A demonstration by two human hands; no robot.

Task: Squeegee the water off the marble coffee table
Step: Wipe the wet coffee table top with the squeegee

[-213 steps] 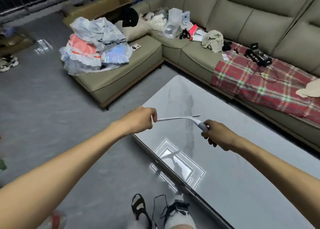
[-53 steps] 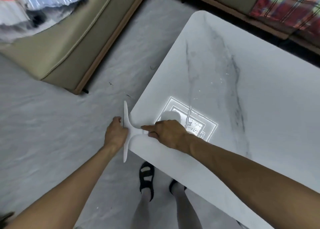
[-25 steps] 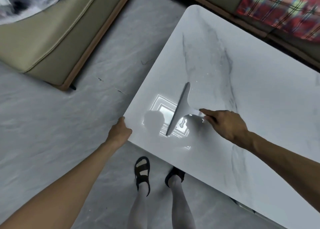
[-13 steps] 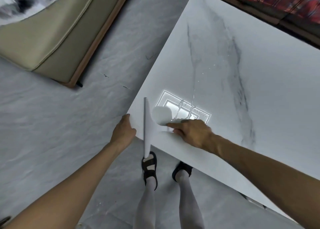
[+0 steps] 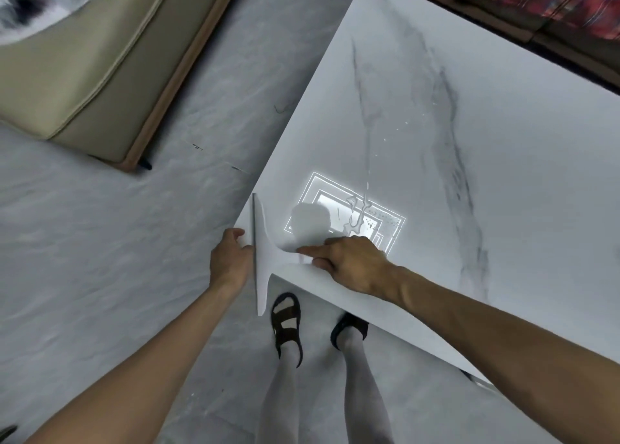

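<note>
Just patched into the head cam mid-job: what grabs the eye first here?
The white squeegee stands out, its blade along the near-left edge of the marble table with the lower end hanging over the floor. The right hand grips its handle and the left hand sits beside the blade. Just beyond, a bright rectangular light reflection glares off the tabletop, with a thin trail of water running through it.

The squeegee (image 5: 260, 252) handle is hidden inside the right hand (image 5: 352, 262). The table (image 5: 503, 209) is cut off by the right edge. The plaid blanket (image 5: 553, 1) and the heap (image 5: 27, 7) on the sofa (image 5: 100, 58) are blurred and cropped at the top.
</note>
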